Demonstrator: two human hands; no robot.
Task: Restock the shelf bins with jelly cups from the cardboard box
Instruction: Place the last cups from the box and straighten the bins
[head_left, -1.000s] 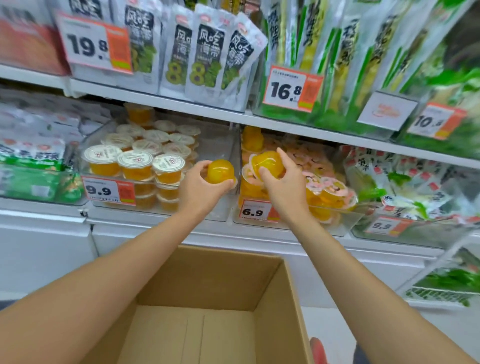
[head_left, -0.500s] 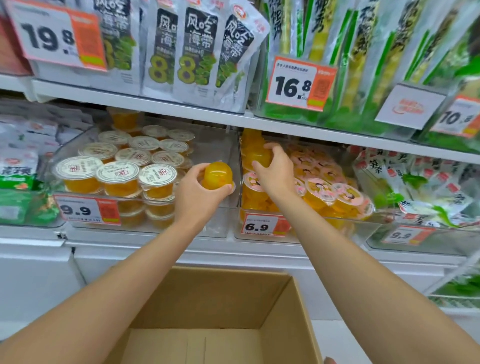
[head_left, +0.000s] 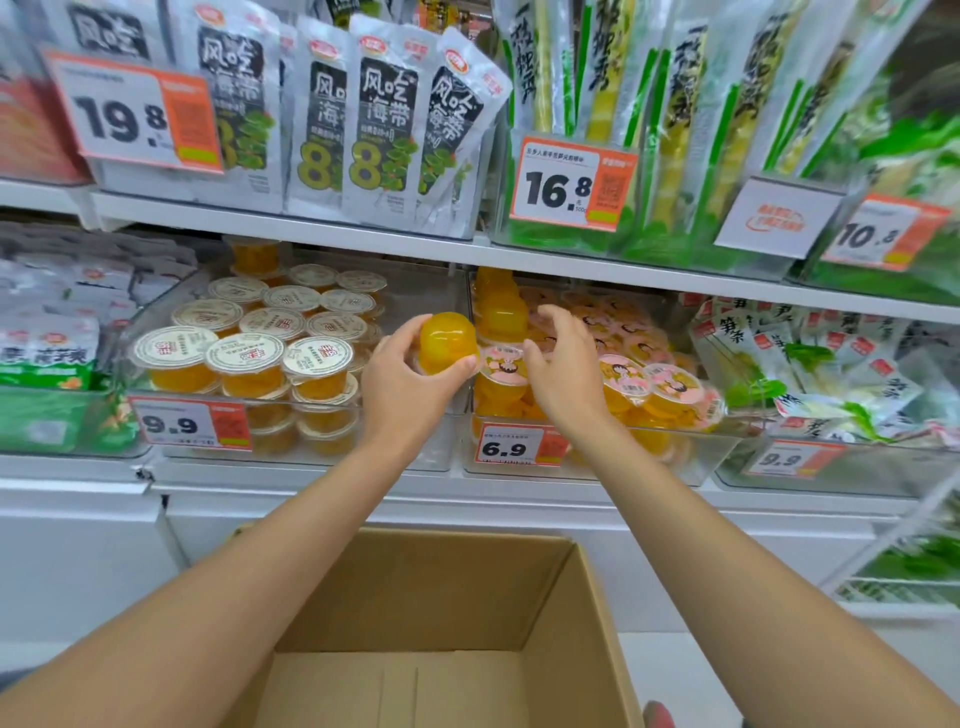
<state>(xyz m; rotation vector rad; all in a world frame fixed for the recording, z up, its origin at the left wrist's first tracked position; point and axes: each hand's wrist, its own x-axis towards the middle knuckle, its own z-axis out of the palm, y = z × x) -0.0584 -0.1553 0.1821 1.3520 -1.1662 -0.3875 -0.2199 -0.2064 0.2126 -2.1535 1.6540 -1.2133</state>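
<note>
Fingers (head_left: 402, 338) of the left hand (head_left: 405, 387) wrap a yellow jelly cup (head_left: 448, 340) at the shelf (head_left: 311, 483). The right hand (head_left: 565, 369) hovers empty, fingers (head_left: 561, 318) loosely curled, over pink-lidded cups (head_left: 623, 375).

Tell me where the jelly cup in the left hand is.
Head view, centre: the jelly cup sits in the left hand, in front of the divide between the 9.9 bin and the 6.9 bin, just left of the empty right hand.

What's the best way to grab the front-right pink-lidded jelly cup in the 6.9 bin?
Probably pinch the pink-lidded jelly cup across its round lid rim from above: the lid faces up and forward, a neighbouring cup crowds one side, and the 6.9 bin front wall blocks its body.
</note>
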